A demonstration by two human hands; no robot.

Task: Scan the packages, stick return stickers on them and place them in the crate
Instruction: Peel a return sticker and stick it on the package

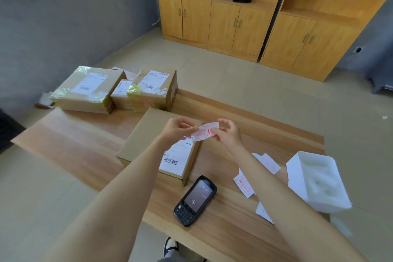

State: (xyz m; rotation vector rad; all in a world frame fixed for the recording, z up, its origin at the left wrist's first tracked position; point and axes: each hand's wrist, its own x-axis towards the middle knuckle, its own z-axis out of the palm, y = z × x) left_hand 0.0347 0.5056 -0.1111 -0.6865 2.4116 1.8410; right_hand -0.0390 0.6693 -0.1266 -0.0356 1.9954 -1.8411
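- Above the middle of the light wooden table (74, 140), a white paper return sticker with red characters (205, 132) is held stretched between both hands, probably so its backing can be peeled.
- The left hand (177, 132) pinches its 9 o'clock end. The right hand (228, 134) pinches the 3 o'clock end, its other fingers lifted clear.
- Directly beneath lies a plain brown cardboard package (148, 140), white shipping label (177, 157) face up, placed to take the sticker.
- At 5 o'clock from the package, a black handheld scanner (195, 200) lies on the table, leaving both hands free.
- Loose red-printed stickers (244, 184) lie at 4 o'clock, near the right arm, beside a white foam tray (316, 181).
- 3 taped brown packages (87, 89) sit at 11 o'clock. No crate is in view.
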